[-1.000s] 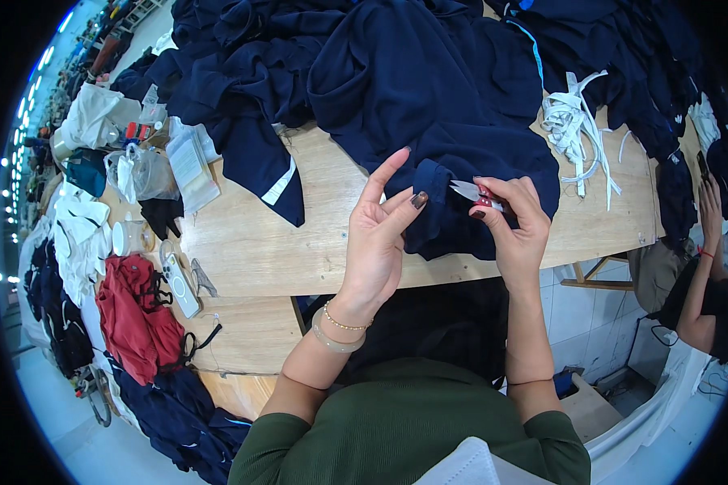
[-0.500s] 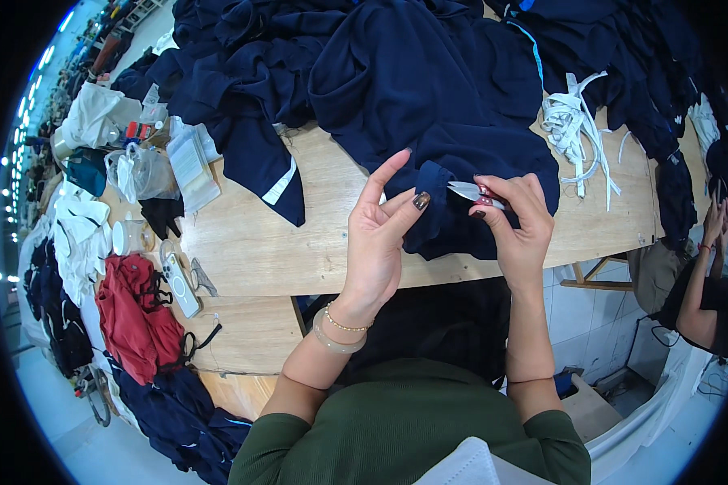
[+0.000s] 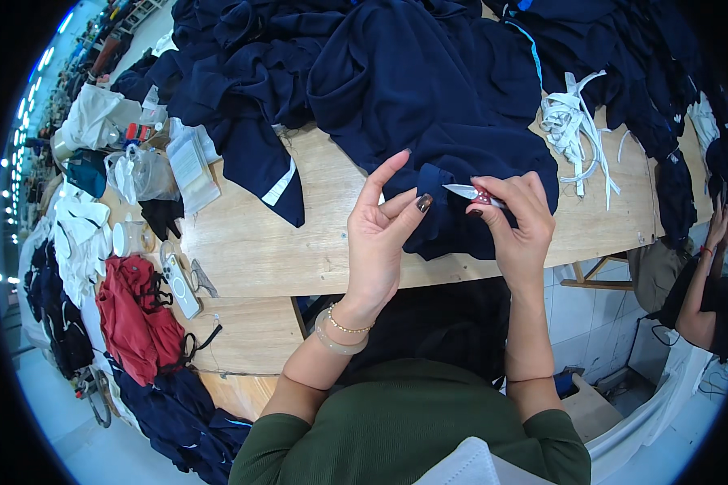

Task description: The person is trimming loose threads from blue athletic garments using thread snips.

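A navy garment (image 3: 433, 97) spreads over the wooden table in front of me. My left hand (image 3: 378, 230) pinches a folded edge (image 3: 434, 179) of it between thumb and fingers, the index finger pointing up. Small thread snips (image 3: 463, 191) with silver blades and a red handle are gripped in my right hand (image 3: 519, 212). Their blades are together, the tip pointing left, close beside the pinched fold. Whether a thread lies at the tip is too small to tell.
White strips (image 3: 573, 125) lie in a tangle on the right. Leftward are a phone (image 3: 181, 284), a red cloth bag (image 3: 136, 319), plastic bags (image 3: 143, 172) and a jar (image 3: 129, 239). More navy garments (image 3: 243, 89) are heaped behind. Another person's arm (image 3: 698, 287) shows far right.
The snips' blades, spread apart before, have come together as my right fingers squeezed. My left hand keeps its pinch on the garment with hardly any movement.
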Tool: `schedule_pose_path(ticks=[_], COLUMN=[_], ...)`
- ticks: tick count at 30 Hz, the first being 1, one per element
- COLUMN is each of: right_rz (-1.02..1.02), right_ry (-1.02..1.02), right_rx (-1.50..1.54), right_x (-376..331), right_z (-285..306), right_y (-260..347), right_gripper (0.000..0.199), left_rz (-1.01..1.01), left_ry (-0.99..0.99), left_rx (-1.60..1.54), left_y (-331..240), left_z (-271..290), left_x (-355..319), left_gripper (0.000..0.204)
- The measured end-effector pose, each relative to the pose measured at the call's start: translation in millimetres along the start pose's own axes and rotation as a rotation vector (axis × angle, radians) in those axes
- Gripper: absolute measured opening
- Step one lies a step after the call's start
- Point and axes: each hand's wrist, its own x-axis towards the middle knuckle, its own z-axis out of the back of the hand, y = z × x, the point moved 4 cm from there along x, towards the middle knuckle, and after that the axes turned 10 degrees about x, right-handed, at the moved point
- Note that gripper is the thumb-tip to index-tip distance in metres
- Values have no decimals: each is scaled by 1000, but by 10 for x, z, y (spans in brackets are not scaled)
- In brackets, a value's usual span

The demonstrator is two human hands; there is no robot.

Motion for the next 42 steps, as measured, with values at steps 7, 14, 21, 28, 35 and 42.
schedule_pose_path(ticks=[7, 14, 21, 28, 35, 42], right_rz=[-20, -31, -27, -75, -161, -312], right_ry=[29, 11, 78, -5, -40, -240], right_rx=[-41, -32, -35, 39, 181, 444], right_x=[38, 33, 81, 68, 4, -150], right_z=[18, 38, 21, 19, -9, 187], right_y=[35, 6, 43, -14, -65, -370], right_gripper=[30, 30, 25, 25, 23, 20], left_rz=[-64, -81, -82, -70, -54, -325], left_ry=[-25, -22, -7, -5, 4, -314], left_rx=[142, 174, 199, 158, 146, 684], left_y=[-18, -26, -27, -14, -7, -201], left_z=[-7, -23, -20, -3, 10, 581], left_x=[-10, -23, -32, -15, -11, 129], left_gripper=[54, 53, 53, 52, 53, 24])
